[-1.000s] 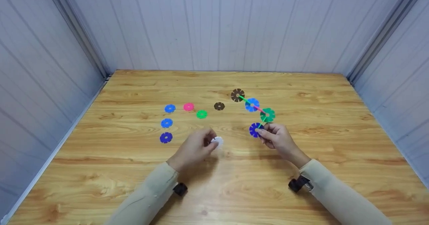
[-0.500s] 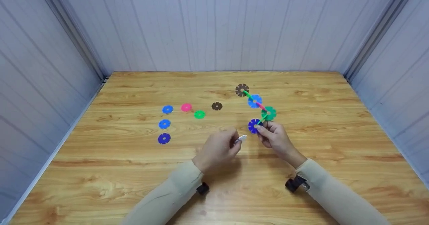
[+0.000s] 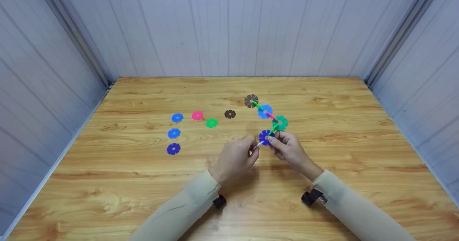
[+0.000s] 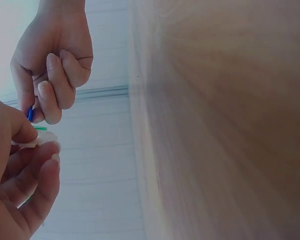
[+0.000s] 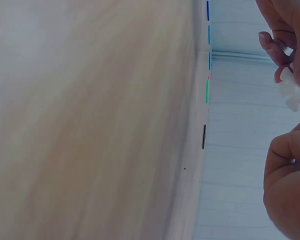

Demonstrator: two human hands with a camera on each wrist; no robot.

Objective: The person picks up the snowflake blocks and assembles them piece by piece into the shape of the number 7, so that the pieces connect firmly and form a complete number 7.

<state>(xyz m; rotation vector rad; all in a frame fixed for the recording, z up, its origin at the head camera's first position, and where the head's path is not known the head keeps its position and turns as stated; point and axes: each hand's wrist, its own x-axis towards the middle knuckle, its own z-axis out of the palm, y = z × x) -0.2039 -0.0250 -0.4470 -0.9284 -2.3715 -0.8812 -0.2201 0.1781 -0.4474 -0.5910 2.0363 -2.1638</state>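
In the head view my left hand pinches a white notched plastic disc, turned nearly edge-on. My right hand pinches a dark blue notched disc at one end of a chain of interlocked discs. Teal green, light blue and brown discs follow along it, joined by green and pink discs seen edge-on. The white disc is at the dark blue disc's lower left edge; whether they touch, I cannot tell. The right wrist view shows the white disc's notched rim between left fingertips.
Loose discs lie flat on the wooden table: a dark blue one, two light blue ones, a pink, a bright green and a brown. Panelled walls enclose the table's back and sides.
My left hand has moved right with the white disc, up to the dark blue disc. My right hand and the chain have shifted slightly left.
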